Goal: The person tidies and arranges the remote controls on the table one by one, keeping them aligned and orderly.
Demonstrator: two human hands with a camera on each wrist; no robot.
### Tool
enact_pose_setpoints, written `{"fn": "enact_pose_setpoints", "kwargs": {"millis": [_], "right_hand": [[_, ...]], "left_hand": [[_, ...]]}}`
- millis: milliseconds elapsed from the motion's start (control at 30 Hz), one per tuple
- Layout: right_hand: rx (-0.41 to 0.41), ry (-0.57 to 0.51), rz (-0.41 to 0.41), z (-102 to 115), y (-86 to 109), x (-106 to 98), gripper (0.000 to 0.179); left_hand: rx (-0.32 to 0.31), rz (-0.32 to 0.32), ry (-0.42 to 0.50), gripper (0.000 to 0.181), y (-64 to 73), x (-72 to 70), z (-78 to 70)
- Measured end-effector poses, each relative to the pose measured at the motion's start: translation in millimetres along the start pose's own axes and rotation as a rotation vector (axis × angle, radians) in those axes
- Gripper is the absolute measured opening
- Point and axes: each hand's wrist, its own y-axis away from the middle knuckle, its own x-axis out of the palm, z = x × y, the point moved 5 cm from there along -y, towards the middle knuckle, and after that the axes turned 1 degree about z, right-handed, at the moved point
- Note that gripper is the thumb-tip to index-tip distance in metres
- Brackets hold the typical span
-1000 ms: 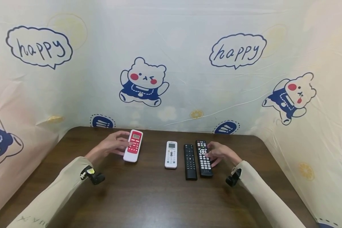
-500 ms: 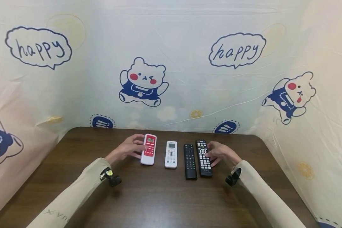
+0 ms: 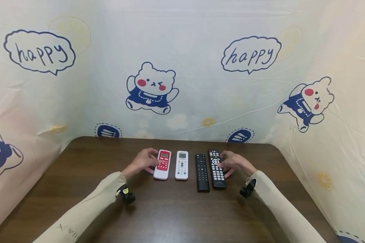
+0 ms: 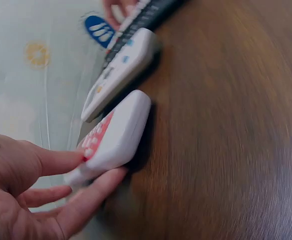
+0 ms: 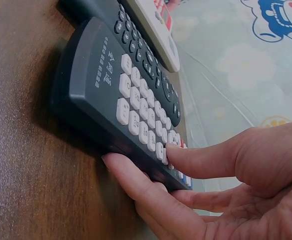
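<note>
My left hand (image 3: 145,160) pinches a red-and-white remote control (image 3: 162,165) from its left side, thumb on the red keypad and fingers beneath its edge in the left wrist view. Just right of it lies a white remote control (image 3: 181,166) with a small screen. Further right is a slim black remote control (image 3: 202,172). Beside that one, my right hand (image 3: 235,162) grips a black remote control with white buttons (image 3: 216,168). In the right wrist view its thumb (image 5: 205,159) presses over the buttons while the fingers lie along the side.
The four-sided brown wooden table (image 3: 158,209) has rounded far corners. A pale printed curtain (image 3: 197,94) with bears and "happy" bubbles closes in the back and sides. Each sleeve carries a black wrist camera, one at the left wrist (image 3: 127,196).
My left hand has carried the red-and-white remote control rightward and lowered it close beside the white one. The right hand stays on the black remote control with white buttons.
</note>
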Motion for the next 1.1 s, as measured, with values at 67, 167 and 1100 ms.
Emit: {"fn": "enact_pose_setpoints", "kwargs": {"millis": [67, 167, 1100], "right_hand": [[-0.003, 0.005, -0.005, 1, -0.2, -1, 0.06], [-0.008, 0.011, -0.008, 3, 0.0, -2, 0.06], [-0.381, 0.357, -0.341, 27, 19.9, -41, 0.054]], "left_hand": [[0.014, -0.019, -0.05, 0.058, 1.3, -0.2, -3.4], [0.008, -0.038, -0.075, 0.057, 2.1, 0.0, -4.3], [0.278, -0.155, -0.4, 0.073, 2.2, -42.0, -33.5]]}}
